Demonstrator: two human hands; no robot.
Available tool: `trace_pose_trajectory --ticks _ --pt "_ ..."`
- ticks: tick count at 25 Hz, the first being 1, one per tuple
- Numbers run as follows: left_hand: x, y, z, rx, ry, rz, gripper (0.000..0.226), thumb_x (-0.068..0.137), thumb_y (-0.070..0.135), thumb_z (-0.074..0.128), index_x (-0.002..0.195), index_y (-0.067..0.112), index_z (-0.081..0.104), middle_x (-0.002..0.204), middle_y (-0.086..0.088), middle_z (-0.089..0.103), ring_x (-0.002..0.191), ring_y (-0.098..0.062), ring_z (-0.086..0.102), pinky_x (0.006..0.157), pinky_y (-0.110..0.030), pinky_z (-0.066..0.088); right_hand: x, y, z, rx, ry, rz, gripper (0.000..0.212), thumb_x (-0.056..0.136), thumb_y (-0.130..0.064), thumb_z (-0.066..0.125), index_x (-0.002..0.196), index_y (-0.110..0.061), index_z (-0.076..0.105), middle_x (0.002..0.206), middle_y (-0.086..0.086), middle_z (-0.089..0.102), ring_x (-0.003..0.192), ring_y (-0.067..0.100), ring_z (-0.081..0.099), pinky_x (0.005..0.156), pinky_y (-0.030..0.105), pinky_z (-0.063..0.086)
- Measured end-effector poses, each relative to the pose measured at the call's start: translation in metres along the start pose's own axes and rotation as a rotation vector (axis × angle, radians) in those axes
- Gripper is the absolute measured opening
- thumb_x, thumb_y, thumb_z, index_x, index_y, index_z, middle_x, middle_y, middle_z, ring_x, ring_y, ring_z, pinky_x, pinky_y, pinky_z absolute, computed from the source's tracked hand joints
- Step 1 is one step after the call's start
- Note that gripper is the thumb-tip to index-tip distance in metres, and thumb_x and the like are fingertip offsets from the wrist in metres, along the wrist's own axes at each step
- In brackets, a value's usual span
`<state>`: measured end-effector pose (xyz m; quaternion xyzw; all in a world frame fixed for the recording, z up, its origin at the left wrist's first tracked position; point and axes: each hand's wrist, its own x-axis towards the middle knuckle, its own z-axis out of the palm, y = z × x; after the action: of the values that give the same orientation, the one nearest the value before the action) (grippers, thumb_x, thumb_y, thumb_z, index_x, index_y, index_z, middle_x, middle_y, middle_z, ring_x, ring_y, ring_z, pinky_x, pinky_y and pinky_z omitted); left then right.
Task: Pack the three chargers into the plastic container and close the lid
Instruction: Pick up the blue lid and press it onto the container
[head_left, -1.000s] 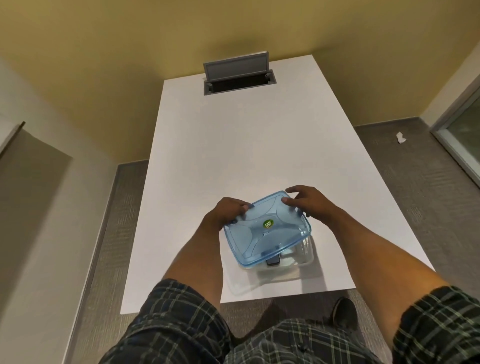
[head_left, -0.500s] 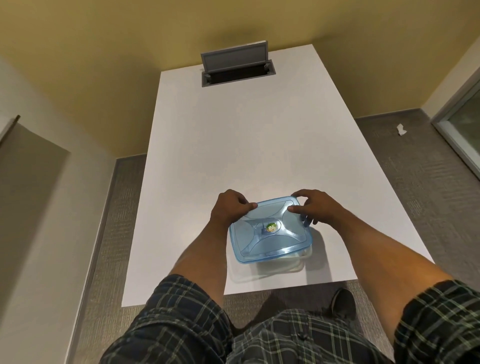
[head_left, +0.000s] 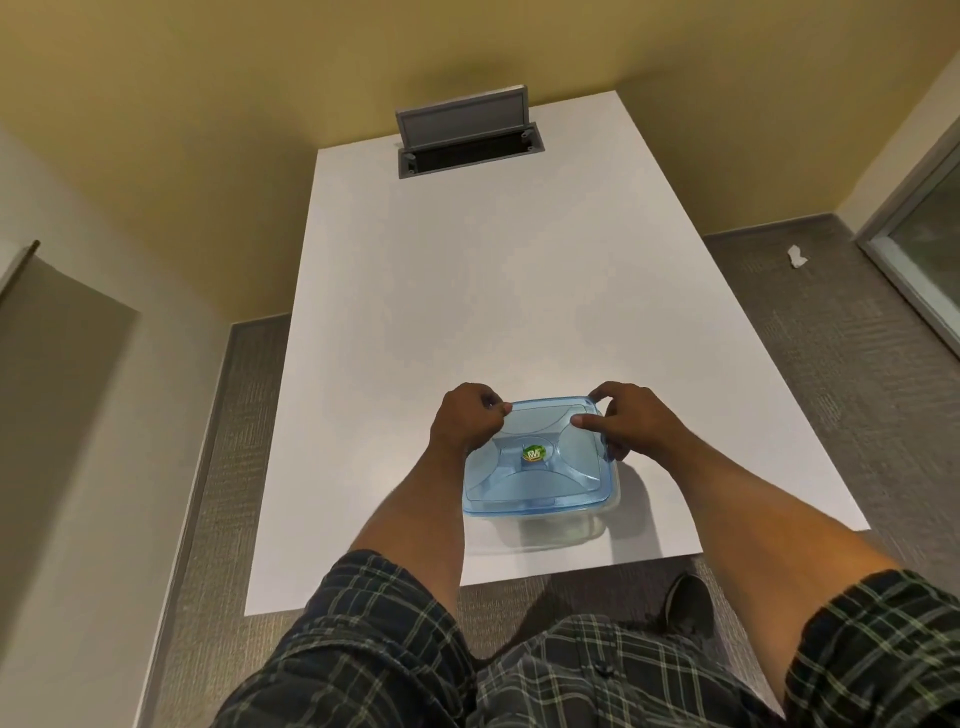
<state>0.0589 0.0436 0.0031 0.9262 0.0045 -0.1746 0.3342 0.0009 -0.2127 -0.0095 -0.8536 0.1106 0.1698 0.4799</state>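
Observation:
A clear plastic container (head_left: 563, 527) stands near the front edge of the white table (head_left: 467, 312). Its translucent blue lid (head_left: 540, 473), with a small green sticker in the middle, lies flat on top of it. My left hand (head_left: 467, 421) grips the lid's far left corner with curled fingers. My right hand (head_left: 631, 418) holds the far right corner, fingers pressing on the lid's top and edge. The chargers are hidden under the lid.
A grey cable box (head_left: 467, 135) with its flap raised sits at the table's far end. Grey carpet surrounds the table, with a scrap of white paper (head_left: 795, 255) on the floor at right. A dark shoe (head_left: 685, 603) shows below the table's front edge.
The lid was tilted above the container, with a dark charger visible underneath. It has come down flat onto the container, and both hands have shifted to its far corners.

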Motion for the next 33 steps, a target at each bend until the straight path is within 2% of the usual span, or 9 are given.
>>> trace_pose_trajectory --ticks 6,11,14,17,21,23,26,30,33 --pt "0.0 0.003 0.006 0.068 -0.012 0.024 0.026 0.086 0.037 0.076 0.095 0.012 0.078 0.096 -0.008 0.071 0.095 -0.025 0.067 0.08 -0.032 0.052 -0.005 0.008 -0.002 -0.076 0.028 0.019 0.047 0.074 -0.049 0.083 0.104 -0.022 0.059 0.062 0.011 0.072 0.047 0.026 0.07 0.045 0.029 0.053" --pt "-0.002 -0.001 0.002 0.16 -0.083 0.018 0.038 0.085 0.04 0.076 0.112 0.015 0.073 0.118 -0.008 0.068 0.11 -0.025 0.063 0.093 -0.037 0.054 -0.003 0.014 -0.002 -0.145 0.059 0.049 0.045 0.076 -0.053 0.08 0.099 -0.019 0.061 0.06 0.006 0.072 0.047 0.022 0.07 0.044 0.023 0.046" --pt "-0.005 -0.009 -0.002 0.21 -0.17 0.026 0.055 0.082 0.046 0.078 0.128 0.019 0.066 0.131 -0.005 0.065 0.121 -0.023 0.06 0.1 -0.036 0.051 0.0 0.018 0.0 -0.142 0.064 0.068 0.045 0.077 -0.052 0.08 0.095 -0.016 0.062 0.058 0.005 0.071 0.047 0.021 0.07 0.042 0.022 0.043" --pt "-0.009 -0.019 -0.013 0.215 -0.297 0.025 0.079 0.067 0.054 0.088 0.134 0.023 0.059 0.13 0.002 0.065 0.122 -0.02 0.06 0.095 -0.03 0.048 0.003 0.018 0.002 -0.168 0.044 0.107 0.043 0.078 -0.052 0.079 0.095 -0.015 0.062 0.056 0.005 0.071 0.046 0.019 0.07 0.044 0.023 0.043" --pt "-0.011 -0.029 -0.022 0.279 -0.511 -0.085 0.14 0.049 0.055 0.097 0.161 0.026 0.017 0.156 0.002 0.045 0.139 -0.023 0.046 0.113 -0.04 0.044 0.008 0.013 0.0 -0.215 -0.009 0.153 0.042 0.083 -0.048 0.077 0.095 -0.01 0.063 0.06 0.008 0.071 0.049 0.022 0.072 0.042 0.025 0.048" --pt "-0.012 -0.031 -0.023 0.291 -0.58 -0.133 0.157 0.047 0.051 0.099 0.162 0.03 -0.006 0.162 0.002 0.035 0.146 -0.025 0.039 0.117 -0.044 0.04 0.011 0.01 0.0 -0.23 -0.032 0.187 0.042 0.084 -0.046 0.076 0.096 -0.007 0.064 0.068 0.011 0.072 0.051 0.024 0.073 0.044 0.028 0.054" --pt "-0.013 -0.029 -0.022 0.262 -0.637 -0.165 0.164 0.049 0.04 0.101 0.158 0.03 -0.021 0.162 0.002 0.035 0.145 -0.027 0.04 0.118 -0.046 0.039 0.015 0.008 0.0 -0.236 -0.073 0.223 0.042 0.088 -0.043 0.073 0.097 -0.004 0.063 0.078 0.017 0.074 0.056 0.029 0.075 0.05 0.034 0.059" --pt "-0.016 -0.025 -0.019 0.177 -0.673 -0.196 0.163 0.056 0.025 0.1 0.156 0.029 -0.028 0.154 -0.005 0.045 0.112 -0.027 0.06 0.096 -0.042 0.058 0.019 0.008 0.001 -0.241 -0.114 0.252 0.052 0.093 -0.045 0.067 0.095 0.006 0.064 0.083 0.026 0.074 0.063 0.036 0.075 0.047 0.03 0.056" --pt "-0.02 -0.023 -0.017 0.12 -0.659 -0.218 0.163 0.057 0.019 0.1 0.155 0.026 -0.031 0.159 -0.007 0.04 0.12 -0.029 0.059 0.1 -0.047 0.056 0.021 0.006 0.004 -0.281 -0.086 0.244 0.051 0.095 -0.045 0.062 0.088 0.005 0.064 0.069 0.022 0.073 0.055 0.031 0.072 0.043 0.024 0.049"
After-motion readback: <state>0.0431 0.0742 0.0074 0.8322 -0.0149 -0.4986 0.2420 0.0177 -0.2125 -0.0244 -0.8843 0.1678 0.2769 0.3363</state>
